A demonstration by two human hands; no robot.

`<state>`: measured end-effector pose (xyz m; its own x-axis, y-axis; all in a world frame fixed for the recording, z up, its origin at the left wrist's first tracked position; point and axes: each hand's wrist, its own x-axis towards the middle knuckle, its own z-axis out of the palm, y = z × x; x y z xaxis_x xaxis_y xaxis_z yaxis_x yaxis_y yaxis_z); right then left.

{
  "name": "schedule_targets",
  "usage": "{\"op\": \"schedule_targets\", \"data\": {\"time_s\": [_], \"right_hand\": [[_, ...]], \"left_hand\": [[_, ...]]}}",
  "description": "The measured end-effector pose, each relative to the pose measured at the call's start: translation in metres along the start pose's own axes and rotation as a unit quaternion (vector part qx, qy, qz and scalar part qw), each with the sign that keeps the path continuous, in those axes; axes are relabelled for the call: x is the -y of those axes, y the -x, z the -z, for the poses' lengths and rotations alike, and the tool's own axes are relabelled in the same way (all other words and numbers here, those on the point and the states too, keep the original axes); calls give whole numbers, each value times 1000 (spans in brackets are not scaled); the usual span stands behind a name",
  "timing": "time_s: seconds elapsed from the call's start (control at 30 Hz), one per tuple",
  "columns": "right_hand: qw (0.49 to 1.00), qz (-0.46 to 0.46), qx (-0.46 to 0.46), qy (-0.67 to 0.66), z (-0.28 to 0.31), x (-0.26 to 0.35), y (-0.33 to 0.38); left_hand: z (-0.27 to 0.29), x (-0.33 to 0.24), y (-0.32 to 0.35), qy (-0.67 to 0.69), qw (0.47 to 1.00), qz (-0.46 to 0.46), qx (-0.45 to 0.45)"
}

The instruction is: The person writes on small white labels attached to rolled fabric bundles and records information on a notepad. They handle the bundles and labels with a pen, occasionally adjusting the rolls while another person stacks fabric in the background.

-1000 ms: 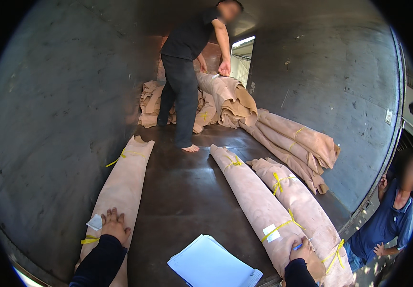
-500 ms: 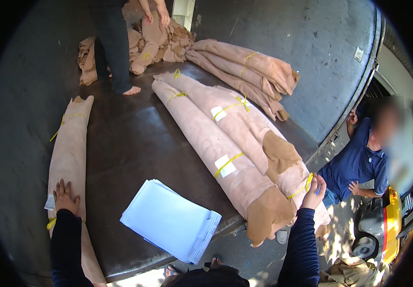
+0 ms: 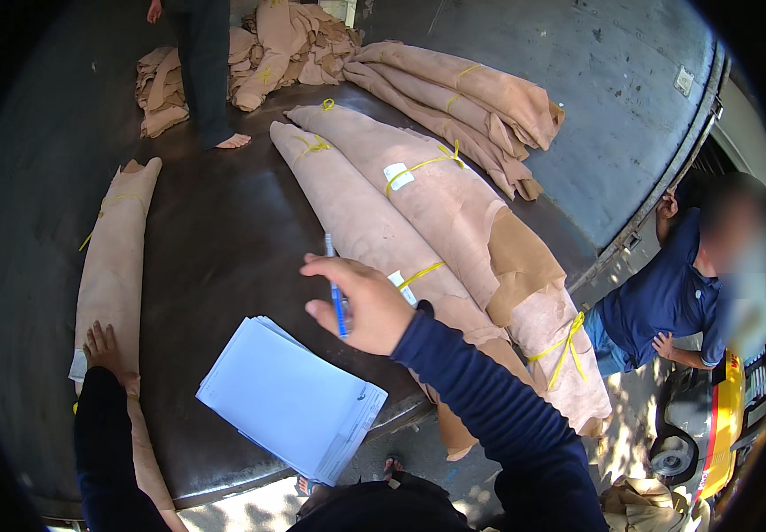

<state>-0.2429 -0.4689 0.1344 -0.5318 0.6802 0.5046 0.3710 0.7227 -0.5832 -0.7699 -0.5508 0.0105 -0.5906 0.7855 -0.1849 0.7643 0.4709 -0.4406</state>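
Observation:
My right hand is raised over the dark truck bed and holds a blue pen upright between thumb and fingers. Just below it lies a stack of white papers near the bed's edge. My left hand rests flat on the near end of a long tan leather roll tied with yellow string. Two more tan rolls lie side by side to the right of my right hand, each with a white tag and yellow ties.
A barefoot person stands at the back beside a heap of folded hides. More rolls lie against the right wall. A person in a blue shirt stands outside the bed at the right, near a yellow vehicle.
My right hand left the end of the right-hand roll and rose over the bed, now holding a pen. The view has tipped down and right. My left hand stayed on the left roll.

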Motion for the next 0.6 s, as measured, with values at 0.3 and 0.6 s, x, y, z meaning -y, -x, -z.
{"op": "schedule_targets", "data": {"time_s": [0.3,0.6], "right_hand": [[906,416,14,-82,-110,172,-95],[906,-173,-34,385,11,-167,-49]], "left_hand": [[28,-24,18,-24,999,35,33],[20,-27,30,79,993,50,-72]]}}
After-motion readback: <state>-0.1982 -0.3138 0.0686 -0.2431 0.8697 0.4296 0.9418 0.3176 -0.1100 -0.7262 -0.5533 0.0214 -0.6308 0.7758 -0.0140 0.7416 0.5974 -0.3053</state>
